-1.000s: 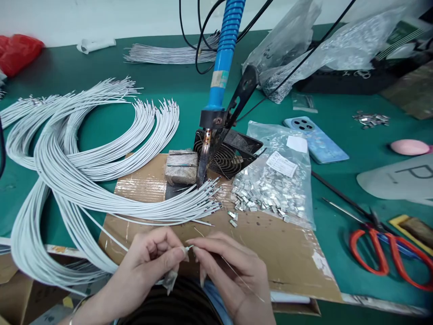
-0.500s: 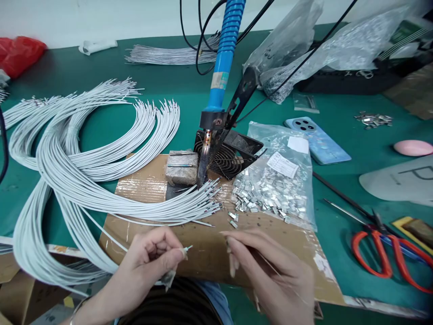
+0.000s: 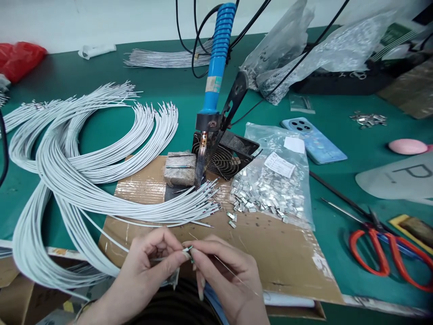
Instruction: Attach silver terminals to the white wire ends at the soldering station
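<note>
A white wire end [image 3: 186, 249] points rightward at lower centre; a thin pale strand [image 3: 233, 273] slants toward lower right.

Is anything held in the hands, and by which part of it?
The left grip pinches a white wire close to its tip; the right grip holds a thin strand partway along its length.

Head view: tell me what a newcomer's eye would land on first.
Probably the blue, ribbed-handled soldering iron, tilted in the upper middle. Next, the thick curving bundles of white wires spread across the green tabletop at left, then the metal tool with red looped handles at lower right.
</note>
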The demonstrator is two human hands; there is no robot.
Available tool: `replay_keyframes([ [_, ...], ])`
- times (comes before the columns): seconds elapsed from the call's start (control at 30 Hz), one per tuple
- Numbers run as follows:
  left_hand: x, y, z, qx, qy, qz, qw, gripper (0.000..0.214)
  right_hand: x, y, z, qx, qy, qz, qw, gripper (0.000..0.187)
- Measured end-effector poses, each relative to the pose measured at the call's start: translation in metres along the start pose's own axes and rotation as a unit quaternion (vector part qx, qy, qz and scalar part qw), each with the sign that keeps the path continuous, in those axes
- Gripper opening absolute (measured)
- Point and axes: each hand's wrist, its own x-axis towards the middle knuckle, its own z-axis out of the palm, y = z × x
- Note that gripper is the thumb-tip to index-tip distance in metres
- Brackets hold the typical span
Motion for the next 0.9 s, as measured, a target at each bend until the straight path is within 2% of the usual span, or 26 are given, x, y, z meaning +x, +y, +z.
replay_keyframes([
  [0.13,0.001,-0.002,0.0,0.003,-0.004,-0.007,1.0,0.032,0.001,0.001,-0.005,-0.055,-0.015,-0.04,0.998,0.014],
  [0.27,0.003,-0.002,-0.002,-0.001,-0.014,-0.018,1.0,0.035,0.003,0.002,-0.011,-0.104,-0.047,-0.108,0.988,0.021],
  [0.33,0.004,-0.001,-0.003,-0.002,-0.027,-0.023,0.999,0.037,0.003,0.001,-0.012,-0.104,-0.047,-0.112,0.987,0.023],
  [0.47,0.003,0.002,-0.004,0.001,-0.043,-0.03,0.999,0.036,0.002,0.0,-0.011,-0.08,-0.043,-0.081,0.993,0.02],
  [0.57,0.002,0.005,-0.003,0.006,-0.05,-0.046,0.998,0.034,0.002,-0.001,-0.011,-0.015,-0.05,0.007,0.999,0.007],
  [0.67,0.001,0.008,-0.001,0.028,-0.061,-0.058,0.996,0.033,0.002,-0.003,-0.013,0.037,-0.069,0.093,0.993,0.014],
  [0.7,0.001,0.009,-0.001,0.038,-0.065,-0.058,0.995,0.033,0.002,-0.004,-0.013,0.015,-0.069,0.087,0.994,0.013],
  [0.77,0.0,0.011,0.0,0.064,-0.067,-0.053,0.994,0.033,0.002,-0.007,-0.014,-0.081,-0.057,0.022,0.995,0.01],
  [0.83,-0.001,0.013,0.001,0.097,-0.056,-0.043,0.993,0.033,0.003,-0.009,-0.016,-0.172,-0.045,-0.054,0.983,0.015],
  [0.9,-0.002,0.014,0.003,0.137,-0.039,-0.03,0.989,0.033,0.004,-0.012,-0.018,-0.213,-0.051,-0.087,0.972,0.019],
])
